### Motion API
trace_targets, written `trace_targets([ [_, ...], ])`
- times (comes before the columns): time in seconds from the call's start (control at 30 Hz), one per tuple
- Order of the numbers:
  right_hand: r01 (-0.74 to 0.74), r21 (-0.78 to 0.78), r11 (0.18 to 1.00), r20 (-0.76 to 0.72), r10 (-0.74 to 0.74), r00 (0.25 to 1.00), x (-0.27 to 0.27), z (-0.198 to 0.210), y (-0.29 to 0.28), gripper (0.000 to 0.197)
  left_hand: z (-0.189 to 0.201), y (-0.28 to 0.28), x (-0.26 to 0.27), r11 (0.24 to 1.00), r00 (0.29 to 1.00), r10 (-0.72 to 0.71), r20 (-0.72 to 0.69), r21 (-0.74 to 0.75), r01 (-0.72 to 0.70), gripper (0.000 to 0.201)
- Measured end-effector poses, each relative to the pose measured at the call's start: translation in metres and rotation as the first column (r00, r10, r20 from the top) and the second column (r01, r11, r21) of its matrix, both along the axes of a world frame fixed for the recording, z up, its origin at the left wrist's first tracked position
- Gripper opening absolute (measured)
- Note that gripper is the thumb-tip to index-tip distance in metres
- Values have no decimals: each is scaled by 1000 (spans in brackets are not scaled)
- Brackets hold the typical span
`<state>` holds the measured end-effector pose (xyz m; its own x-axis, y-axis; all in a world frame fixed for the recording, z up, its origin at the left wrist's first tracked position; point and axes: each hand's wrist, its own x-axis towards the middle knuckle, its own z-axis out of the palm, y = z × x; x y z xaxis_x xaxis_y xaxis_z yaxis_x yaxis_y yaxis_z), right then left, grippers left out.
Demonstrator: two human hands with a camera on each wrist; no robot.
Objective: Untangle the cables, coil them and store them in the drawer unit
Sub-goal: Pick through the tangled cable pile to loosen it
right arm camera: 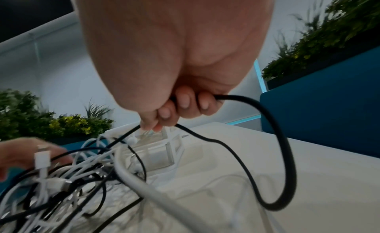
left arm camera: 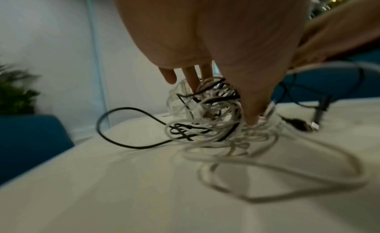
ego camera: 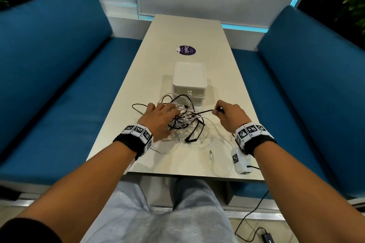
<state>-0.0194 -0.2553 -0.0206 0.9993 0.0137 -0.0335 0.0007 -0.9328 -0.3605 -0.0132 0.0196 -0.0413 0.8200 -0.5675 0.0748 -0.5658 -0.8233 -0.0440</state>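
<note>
Only one readable mark out here: a round purple sticker point(ego camera: 186, 50) on the bench point(ego camera: 227, 77), lettered "ClayG" in white, turned sideways, with a smaller line beneath too tiny to read. The wristbands point(ego camera: 249, 131) carry black-and-white square code patterns, no legible words or numbers

Left hand point(ego camera: 161, 118) spread flat; right hand point(ego camera: 230, 114) fisted.

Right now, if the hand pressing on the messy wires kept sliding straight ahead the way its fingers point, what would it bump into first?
The left hand would first push through the tangle of cables its fingers are already in. Right behind that sits the white drawer unit, probably the first solid thing it meets, though the gap is hard to judge.
</note>
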Motion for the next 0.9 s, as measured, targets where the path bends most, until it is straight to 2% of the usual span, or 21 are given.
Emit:
trace_targets([
  [0.17,-78,49,996,-34,80,996,0,3,7,19,7,-7,1,999,1000,-28,3,29,28,54],
  [0.27,-141,65,988,-32,143,989,-3,-1,17,16,17,-24,0,1000,999,7,-35,4,-7,58],
  [0.33,-146,67,987,-17,147,989,-4,-3,21,14,24,-39,0,991,994,20,-103,-130,-33,53],
  [0.43,-169,87,982,15,169,986,-6,-2,26,17,26,-63,2,925,982,33,-188,-367,-101,32],
  [0.47,-171,99,980,29,169,985,-7,0,28,17,23,-69,2,922,974,46,-221,-365,-126,23],
  [0.53,-148,134,980,37,144,989,-9,2,30,21,12,-76,0,957,968,66,-241,-258,-130,16],
  [0.7,-120,33,992,-30,121,992,-14,-3,29,34,-12,-69,-3,979,988,127,-89,-150,-139,21],
  [0.9,-31,96,995,-57,37,998,-7,-3,13,35,-17,-62,-3,984,988,144,-62,-94,-150,17],
])
